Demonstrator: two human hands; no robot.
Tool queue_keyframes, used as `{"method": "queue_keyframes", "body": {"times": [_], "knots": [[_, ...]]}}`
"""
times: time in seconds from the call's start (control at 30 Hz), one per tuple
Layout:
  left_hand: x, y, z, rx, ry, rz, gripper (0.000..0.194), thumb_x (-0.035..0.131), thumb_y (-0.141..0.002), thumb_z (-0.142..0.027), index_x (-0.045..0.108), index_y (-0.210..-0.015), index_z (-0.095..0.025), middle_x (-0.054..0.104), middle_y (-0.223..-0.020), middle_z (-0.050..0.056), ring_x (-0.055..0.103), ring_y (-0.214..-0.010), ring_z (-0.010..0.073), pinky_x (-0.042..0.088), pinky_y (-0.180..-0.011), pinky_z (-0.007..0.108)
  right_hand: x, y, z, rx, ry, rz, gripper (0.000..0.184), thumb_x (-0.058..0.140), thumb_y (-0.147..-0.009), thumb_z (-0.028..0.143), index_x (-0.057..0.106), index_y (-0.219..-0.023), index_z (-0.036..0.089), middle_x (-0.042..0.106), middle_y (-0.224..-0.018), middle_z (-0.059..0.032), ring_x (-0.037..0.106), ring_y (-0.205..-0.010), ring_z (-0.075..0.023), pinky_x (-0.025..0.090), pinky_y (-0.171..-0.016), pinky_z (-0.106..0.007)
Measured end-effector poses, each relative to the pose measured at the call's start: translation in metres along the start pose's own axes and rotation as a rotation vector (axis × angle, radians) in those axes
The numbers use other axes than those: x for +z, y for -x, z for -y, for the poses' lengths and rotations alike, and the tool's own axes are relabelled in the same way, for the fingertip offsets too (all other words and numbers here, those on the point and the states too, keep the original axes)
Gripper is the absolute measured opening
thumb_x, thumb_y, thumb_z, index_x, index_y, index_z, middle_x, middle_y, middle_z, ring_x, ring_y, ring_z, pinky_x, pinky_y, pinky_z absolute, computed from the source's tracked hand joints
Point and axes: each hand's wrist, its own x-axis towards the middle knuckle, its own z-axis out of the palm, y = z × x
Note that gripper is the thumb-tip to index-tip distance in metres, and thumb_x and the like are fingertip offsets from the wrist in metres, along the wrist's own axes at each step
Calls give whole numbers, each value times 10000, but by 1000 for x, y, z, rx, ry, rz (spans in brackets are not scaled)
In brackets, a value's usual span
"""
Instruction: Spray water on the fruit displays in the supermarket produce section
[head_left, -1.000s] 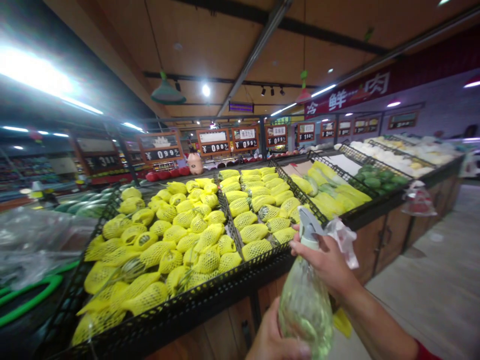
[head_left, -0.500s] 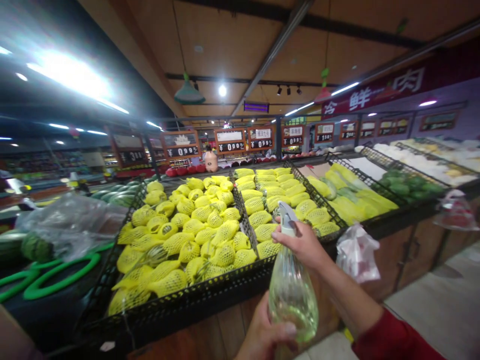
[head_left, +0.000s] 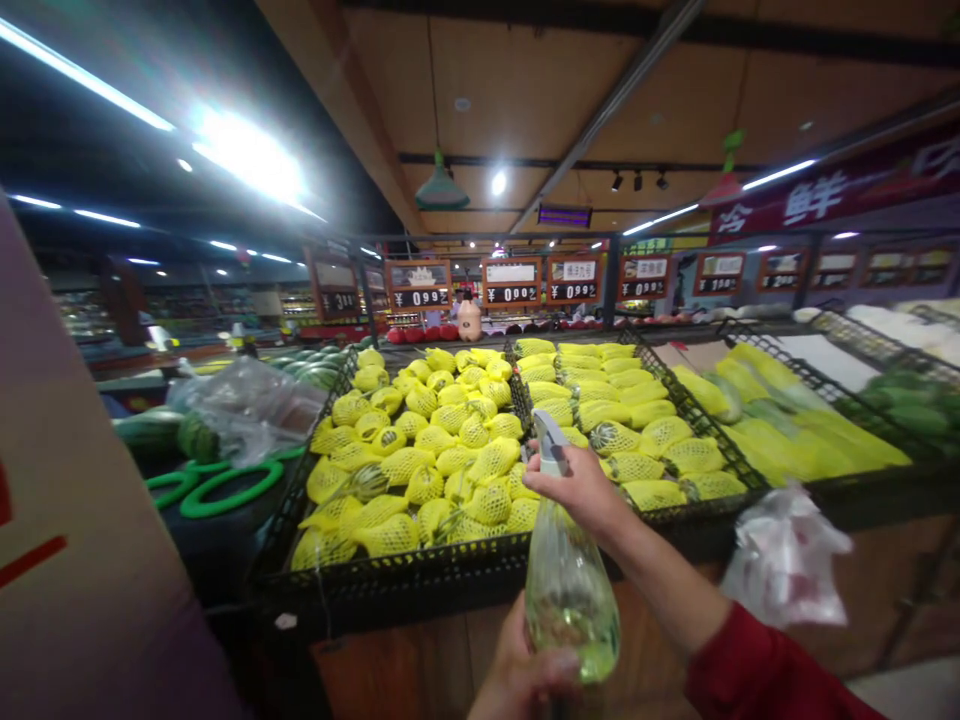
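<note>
From the head view: both hands are on a clear, pale-green, teardrop-shaped spray bottle [head_left: 570,590], held out in front of the black plastic crate [head_left: 375,572] of yellow-netted oval fruit [head_left: 491,460]. The right hand [head_left: 581,490] is curled round the neck under the grey-white trigger head [head_left: 551,440]; the left hand [head_left: 521,660] is a bit blurry but grips the lower body, thumb across the front.

What could go wrong, imo: that body looks smooth and fat at the bottom, so if the lower grip eases off, I'd guess it swings or slips. Fingers are right by the trigger too, so an accidental squeeze might wet the fruit, though I can't tell exactly where the nozzle aims. The whitish knotted plastic bag [head_left: 787,555] hangs near the right forearm, so a wide elbow might catch it.

Writing: nothing I can read on the bottle. The wood-framed price board [head_left: 574,279] says 0.99 with a yuan sign, and so does the brown-framed board on the left [head_left: 418,285]. The white-topped board between them [head_left: 512,282] looks like 0.00, lol. The dark red banner [head_left: 814,198] shows 冷鲜, then gets cut off.
</note>
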Motion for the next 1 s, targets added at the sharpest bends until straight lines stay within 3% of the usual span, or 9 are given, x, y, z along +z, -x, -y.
{"method": "queue_keyframes", "body": {"times": [0.2, 0.4, 0.5, 0.73, 0.8, 0.93, 1.0], "knots": [[-9, 12, -3, 55, 15, -30, 799, 979, -409, -382, 693, -1121, -160, 754, -1098, 105, 647, -783, 141, 489, -792, 289, 20, 1, 2, 4, -11, 80, 240, 748, -664, 283, 713, -870, 164, 707, -721, -10, 632, -631, -186, 506, -676, -345], [-19, 23, -3, 98, 41, -22, 788, 965, -435, -385, 701, -1134, -133, 755, -1044, 111, 679, -877, 186, 489, -804, 293, 36, 7, 6, 18, -21, 115, 250, 823, -611, 346, 704, -758, 183, 765, -876, -77, 692, -775, -250, 536, -754, -394], [-20, 29, -5, 88, 41, -31, 798, 966, -445, -373, 677, -1144, -118, 757, -1001, 114, 668, -808, 163, 484, -753, 280, 42, 11, 12, 24, -36, 144, 267, 824, -602, 373, 706, -757, 190, 766, -881, -88, 696, -807, -266, 537, -747, -391], [-21, 41, -9, 91, 53, -22, 810, 956, -449, -312, 647, -1172, -120, 745, -1079, 125, 669, -849, 171, 474, -822, 305, 49, 20, 20, 22, -37, 132, 186, 768, -631, 353, 674, -684, 201, 687, -672, -19, 604, -620, -198, 502, -668, -357], [-25, 41, -8, 97, 43, -1, 857, 950, -452, -330, 626, -1210, -93, 737, -1049, 133, 665, -869, 189, 465, -788, 299, 48, 23, 21, 25, -38, 102, 191, 772, -641, 362, 675, -670, 199, 712, -745, -45, 617, -652, -207, 505, -700, -371], [-31, 39, -2, 135, -10, 37, 905, 945, -454, -399, 599, -1222, -69, 724, -1035, 146, 619, -808, 167, 438, -715, 274, 42, 32, 20, 37, -54, 27, 249, 806, -636, 387, 714, -742, 181, 730, -1129, -135, 679, -884, -271, 501, -840, -407], [-30, 39, 1, 132, -43, 43, 898, 946, -449, -409, 597, -1206, -71, 719, -1027, 148, 608, -793, 163, 436, -712, 274, 37, 37, 18, 49, -66, 9, 275, 815, -631, 389, 722, -784, 180, 728, -1133, -132, 679, -884, -273, 497, -845, -408]]}}
